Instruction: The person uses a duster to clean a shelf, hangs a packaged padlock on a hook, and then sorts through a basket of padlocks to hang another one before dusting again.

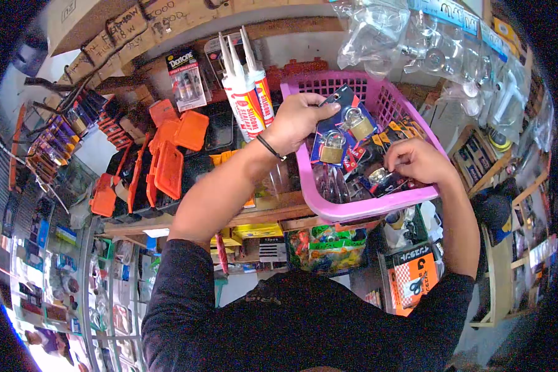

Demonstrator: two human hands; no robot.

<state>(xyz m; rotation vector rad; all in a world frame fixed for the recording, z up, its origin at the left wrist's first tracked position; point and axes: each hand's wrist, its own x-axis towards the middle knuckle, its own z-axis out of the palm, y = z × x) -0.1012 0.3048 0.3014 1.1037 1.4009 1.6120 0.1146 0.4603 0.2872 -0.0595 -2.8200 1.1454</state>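
Note:
My left hand (pixel 297 121), with a black band on its wrist, pinches the top of carded padlocks over the basket. Two brass padlocks show on blue cards: one padlock (pixel 358 124) is higher, the other padlock (pixel 332 149) lower and to the left. My right hand (pixel 420 161) reaches over the basket's right side, its fingers closed at the edge of a dark pack with a silvery padlock (pixel 377 176). Beneath both hands is the pink plastic basket (pixel 366 212), holding more carded goods, partly hidden by my hands.
White silicone sealant tubes (pixel 248 93) stand left of the basket. Orange plastic lids (pixel 169 167) sit farther left. Clear bags of metal fittings (pixel 437 59) hang at upper right. A wooden shelf edge (pixel 273 211) runs below the basket, with bagged colourful goods (pixel 328 248) underneath.

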